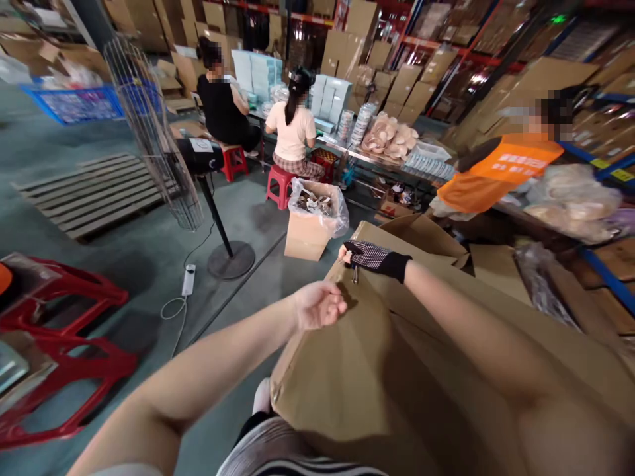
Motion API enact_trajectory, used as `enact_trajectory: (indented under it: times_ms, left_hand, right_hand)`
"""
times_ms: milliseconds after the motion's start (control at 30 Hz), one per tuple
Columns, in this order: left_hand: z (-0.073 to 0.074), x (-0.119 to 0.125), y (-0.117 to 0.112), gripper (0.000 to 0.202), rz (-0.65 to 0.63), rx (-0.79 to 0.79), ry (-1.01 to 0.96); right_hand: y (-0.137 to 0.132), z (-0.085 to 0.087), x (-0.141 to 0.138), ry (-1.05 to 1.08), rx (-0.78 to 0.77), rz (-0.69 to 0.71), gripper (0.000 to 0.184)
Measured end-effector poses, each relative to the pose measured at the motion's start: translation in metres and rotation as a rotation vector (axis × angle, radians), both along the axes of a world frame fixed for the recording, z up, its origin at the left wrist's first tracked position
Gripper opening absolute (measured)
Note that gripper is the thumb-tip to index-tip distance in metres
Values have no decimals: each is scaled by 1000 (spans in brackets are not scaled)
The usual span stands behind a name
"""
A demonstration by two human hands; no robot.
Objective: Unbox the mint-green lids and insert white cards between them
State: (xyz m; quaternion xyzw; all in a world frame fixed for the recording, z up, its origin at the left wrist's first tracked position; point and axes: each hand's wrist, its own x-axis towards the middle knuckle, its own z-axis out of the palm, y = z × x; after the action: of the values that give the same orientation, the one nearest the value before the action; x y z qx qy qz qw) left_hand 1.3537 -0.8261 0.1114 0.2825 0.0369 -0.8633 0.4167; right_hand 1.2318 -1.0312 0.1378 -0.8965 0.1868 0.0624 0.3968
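The right hand [364, 255] is gripping a metal tool [355, 275], jutting from under its closed fingers; near it, the left hand [320, 306] is curling half open. Beneath both, a carton [342, 377] is lying.

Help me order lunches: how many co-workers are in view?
3: a person in black, seated beyond the fan; a person in a pale top, seated at the table; a person in orange at right. Boxes may hide others.

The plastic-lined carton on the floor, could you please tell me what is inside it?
The carton holds dark and pale pieces; whatever lies beneath them is covered.
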Motion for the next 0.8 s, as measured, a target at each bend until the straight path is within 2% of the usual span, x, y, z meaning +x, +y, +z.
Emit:
enact_trajectory:
  times_ms: [100, 200, 300, 433, 533, 667, 800]
  left_hand:
    - [4, 15, -12, 8, -84, -10, -236]
    - [14, 18, -14, 10, -164, -206, -616]
    - [23, 18, -14, 10, -213, -392, -930]
    - [23, 22, -24, 9, -232, -439, -1182]
    - [13, 29, -36, 12, -219, -441, -1126]
    - [-2, 33, -43, 8, -165, -288, -731]
    - [-7, 26, -31, 20, -24, -143, -410]
  right_hand:
    - [13, 2, -2, -34, 117, -126, 32]
    - [25, 2, -5, 54, 188, -266, 39]
    - [26, 0, -8, 136, 185, -337, 39]
    - [26, -5, -8, 92, 188, -399, 34]
    - [32, -7, -8, 61, 207, -489, 33]
    - [38, -12, -12, -16, 154, -488, 30]
    - [33, -23, -12, -103, 143, -469, 31]
